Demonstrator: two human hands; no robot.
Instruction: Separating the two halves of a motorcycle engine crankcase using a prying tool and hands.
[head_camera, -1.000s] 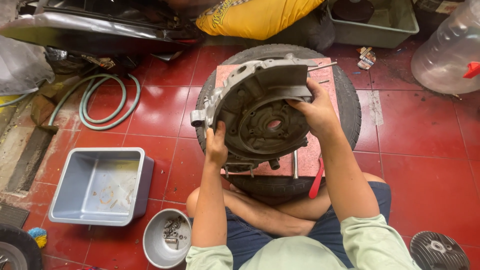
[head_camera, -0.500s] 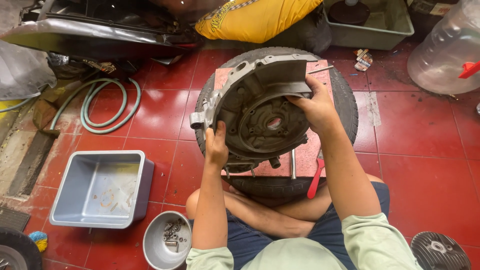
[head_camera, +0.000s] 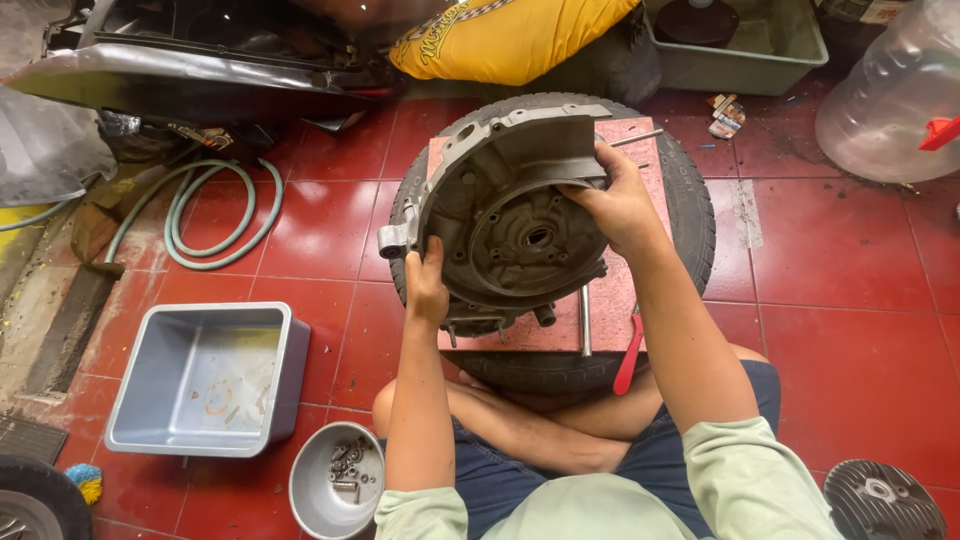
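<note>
Casing (head_camera: 510, 220) tilted upright, both hands (head_camera: 620, 200) gripping.

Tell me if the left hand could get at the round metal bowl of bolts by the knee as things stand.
Probably not at once: the left hand grips the grey metal engine casing. Once freed, the round metal bowl of bolts lies uncovered beside the left knee.
</note>
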